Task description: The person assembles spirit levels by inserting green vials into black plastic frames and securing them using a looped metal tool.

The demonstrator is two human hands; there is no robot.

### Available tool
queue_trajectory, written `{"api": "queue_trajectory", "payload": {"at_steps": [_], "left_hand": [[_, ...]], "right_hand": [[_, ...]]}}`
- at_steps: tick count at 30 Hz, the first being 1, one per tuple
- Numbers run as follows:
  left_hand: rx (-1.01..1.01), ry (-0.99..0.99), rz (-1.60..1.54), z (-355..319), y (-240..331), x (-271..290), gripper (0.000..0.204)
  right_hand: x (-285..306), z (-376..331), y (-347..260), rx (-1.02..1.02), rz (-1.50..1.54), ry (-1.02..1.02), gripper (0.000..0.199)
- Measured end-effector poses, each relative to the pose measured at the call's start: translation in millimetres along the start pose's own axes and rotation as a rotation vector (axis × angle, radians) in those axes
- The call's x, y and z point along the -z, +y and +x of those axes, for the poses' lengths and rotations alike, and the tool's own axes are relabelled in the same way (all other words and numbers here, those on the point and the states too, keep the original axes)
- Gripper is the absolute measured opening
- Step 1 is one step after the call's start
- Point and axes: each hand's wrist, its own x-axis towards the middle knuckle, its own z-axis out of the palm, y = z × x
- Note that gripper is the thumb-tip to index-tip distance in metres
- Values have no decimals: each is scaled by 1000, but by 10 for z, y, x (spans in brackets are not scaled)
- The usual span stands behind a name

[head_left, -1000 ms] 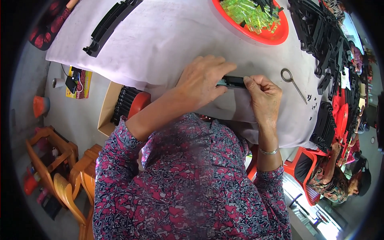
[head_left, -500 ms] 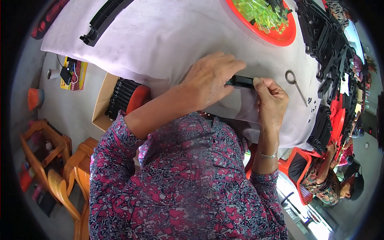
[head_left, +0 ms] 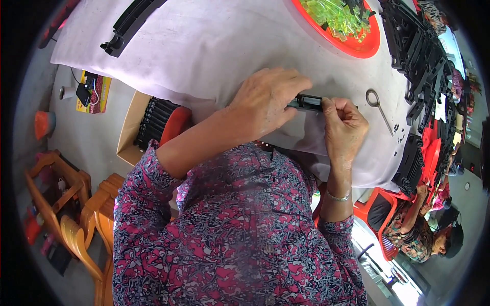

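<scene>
Between my two hands, over the near part of the cloth-covered table, lies a small black plastic piece (head_left: 310,102) with a shiny strip along it. My left hand (head_left: 268,99) is closed round its left end, with the thumb below and the fingers above. The right end is pinched between the thumb and curled fingers of my right hand (head_left: 345,122). My fingers hide both ends of the piece. A metal pin with a ring at one end (head_left: 379,109) rests on the cloth to the right of my right hand, near several tiny black bits (head_left: 398,137).
A red bowl (head_left: 371,47) of yellow-green clear pieces stands at the far right. Black plastic parts (head_left: 421,66) are heaped along the right edge. One long black part (head_left: 127,28) lies far left. Below the table's left side is a carton (head_left: 127,131) of black parts. Another person (head_left: 418,229) sits at right.
Both hands stay on the black piece, almost in the same place. The piece has tilted slightly, and its shiny strip shows more brightly.
</scene>
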Motion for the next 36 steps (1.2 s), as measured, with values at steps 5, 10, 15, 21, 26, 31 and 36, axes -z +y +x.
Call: {"api": "queue_trajectory", "payload": {"at_steps": [5,10,15,21,26,31,36], "left_hand": [[-18,-54,-24,-43,10,96,37],[-135,-82,141,-68,35,57,28],[-197,-99,267,-79,68,86,26],[-203,-132,348,-79,57,60,32],[-198,-115,359,-101,80,24,34],[-188,-127,370,-96,90,20,39],[-176,-127,384,-90,98,-4,39]], "right_hand": [[-23,-19,-60,15,-87,35,14],[-27,-36,-61,5,-124,44,13],[-83,-87,-58,2,-64,95,11],[-148,-133,92,74,-19,148,16],[-73,-192,54,-50,25,58,27],[13,-169,4,0,-35,-110,35],[14,-179,57,-52,47,-61,36]]}}
